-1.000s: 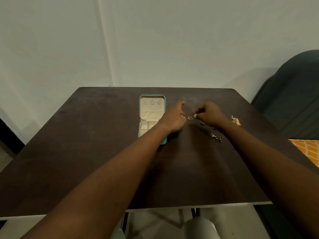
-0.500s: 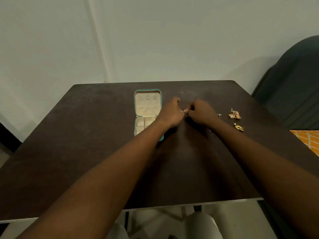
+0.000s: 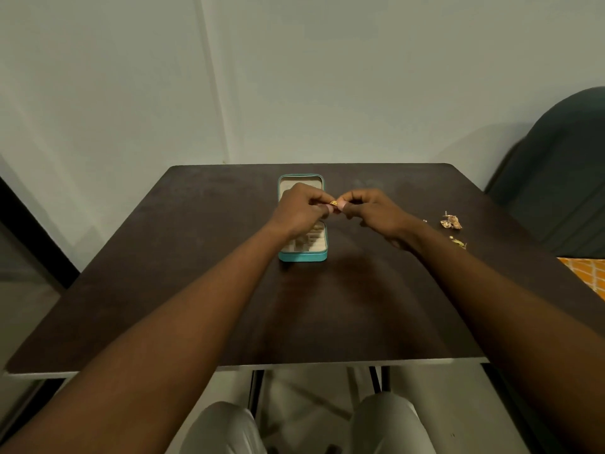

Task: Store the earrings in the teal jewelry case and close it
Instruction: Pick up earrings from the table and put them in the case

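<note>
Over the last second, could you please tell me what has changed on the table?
Both hands rose off the table: the left hand and right hand now pinch a small gold earring together above the teal jewelry case. The case stayed open; the other earrings stayed put.

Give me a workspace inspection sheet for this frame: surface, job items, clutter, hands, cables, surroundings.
Surface: dark brown wooden table, matte, pale front edge.
Job's things: teal zip jewelry case with cream lining, open, lid lying flat away from the person; small gold earring pinched between both hands above the case; gold filigree earrings and a smaller gold earring lie loose on the table to the right.
Clutter: nothing seen.
Grippers: left hand and right hand both grip the small earring at the fingertips.
Cables: nothing seen.
Surroundings: pale wall; dark green chair right; orange patterned fabric beside it.
</note>
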The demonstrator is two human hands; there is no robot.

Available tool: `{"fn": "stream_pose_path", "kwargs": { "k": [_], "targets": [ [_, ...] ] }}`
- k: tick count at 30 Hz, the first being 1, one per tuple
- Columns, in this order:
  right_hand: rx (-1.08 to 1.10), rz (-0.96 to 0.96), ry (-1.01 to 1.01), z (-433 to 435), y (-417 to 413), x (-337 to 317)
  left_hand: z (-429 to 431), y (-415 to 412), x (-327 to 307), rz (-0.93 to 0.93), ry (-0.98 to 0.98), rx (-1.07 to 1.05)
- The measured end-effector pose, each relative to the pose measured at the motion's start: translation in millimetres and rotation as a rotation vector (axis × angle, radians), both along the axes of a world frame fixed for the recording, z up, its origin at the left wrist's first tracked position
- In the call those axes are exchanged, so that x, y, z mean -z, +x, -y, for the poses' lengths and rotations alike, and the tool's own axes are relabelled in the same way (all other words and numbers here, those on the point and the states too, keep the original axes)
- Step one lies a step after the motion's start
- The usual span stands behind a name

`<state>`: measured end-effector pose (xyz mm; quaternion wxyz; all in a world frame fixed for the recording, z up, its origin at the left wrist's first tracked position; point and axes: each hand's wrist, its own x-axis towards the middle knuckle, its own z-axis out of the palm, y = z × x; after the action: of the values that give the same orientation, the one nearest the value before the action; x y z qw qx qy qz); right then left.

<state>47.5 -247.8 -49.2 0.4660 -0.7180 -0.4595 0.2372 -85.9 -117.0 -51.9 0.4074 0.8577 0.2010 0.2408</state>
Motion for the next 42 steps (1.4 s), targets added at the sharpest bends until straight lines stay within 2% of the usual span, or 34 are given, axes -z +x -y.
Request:
{"fn": "stream_pose_path", "kwargs": {
  "k": [6,16,23,29,42],
  "targets": [
    [0.044,-0.043,-0.023,-20,-12,7,-11,-22,3,-0.029,0.003,-0.08],
    [0.062,0.1,0.037,-37,-13,24,-8,-19,29,-0.004,0.178,-0.215],
    [0.04,0.314,-0.032,-44,-7,28,-16,-16,38,-0.073,0.129,-0.167],
    [0.006,0.442,-0.097,-43,-2,29,-21,-12,36,-0.187,0.165,-0.122],
    [-0.021,0.496,-0.135,-38,-5,22,-19,-17,31,-0.211,0.143,-0.115]
  ]
}}
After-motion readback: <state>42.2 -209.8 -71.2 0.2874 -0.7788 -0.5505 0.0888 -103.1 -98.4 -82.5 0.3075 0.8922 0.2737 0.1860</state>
